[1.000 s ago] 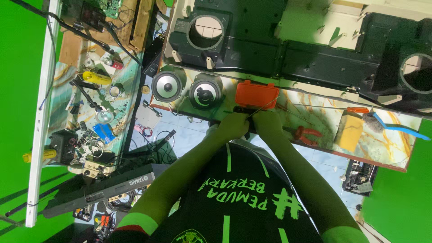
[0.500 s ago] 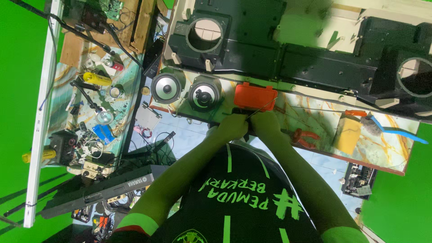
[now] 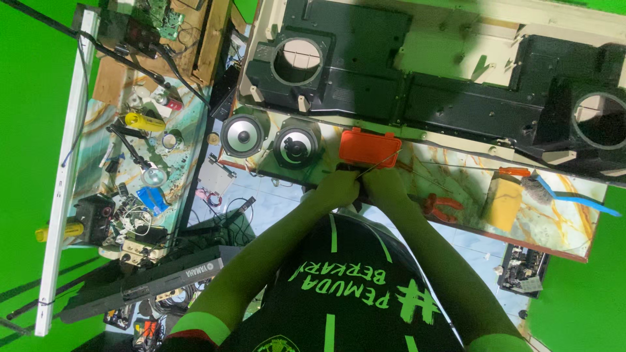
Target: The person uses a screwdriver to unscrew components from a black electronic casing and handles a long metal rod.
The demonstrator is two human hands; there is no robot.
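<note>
My left hand (image 3: 336, 189) and my right hand (image 3: 385, 186) are pressed together at the near edge of a marble-patterned table (image 3: 456, 189). Both are closed around a small dark part (image 3: 355, 203) that is mostly hidden between the fingers. A thin wire (image 3: 381, 163) rises from the hands toward an orange plastic box (image 3: 370, 147) lying just beyond them. Two round speakers (image 3: 242, 135) (image 3: 297, 146) sit to the left of the box. Red-handled pliers (image 3: 442, 207) lie on the table to the right of my right hand.
A long black casing with round speaker openings (image 3: 456, 91) fills the far side of the table. A yellow block (image 3: 505, 202) and a blue-handled brush (image 3: 567, 194) lie at the right. A cluttered side bench (image 3: 140, 163) with tools stands at the left, a keyboard (image 3: 150, 287) below it.
The hands stay joined at the table edge by the orange box. The view has shifted only slightly.
</note>
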